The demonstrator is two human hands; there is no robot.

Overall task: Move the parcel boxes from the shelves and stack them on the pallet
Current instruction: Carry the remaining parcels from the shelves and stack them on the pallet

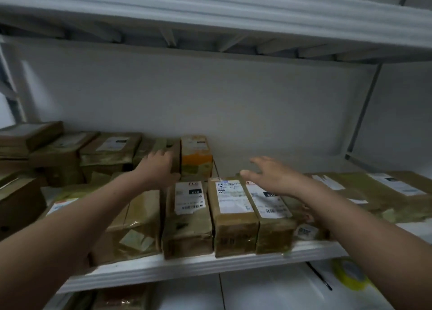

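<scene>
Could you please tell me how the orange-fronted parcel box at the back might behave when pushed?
The orange-fronted parcel box stands narrow and upright with nothing on its right, so it may tip rightward. Its taped cardboard looks stiff.

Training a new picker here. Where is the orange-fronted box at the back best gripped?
Probably take the orange-fronted box by its right side and top, reaching from the right over the front row: that side faces bare shelf, while a brown box crowds its left.
</scene>
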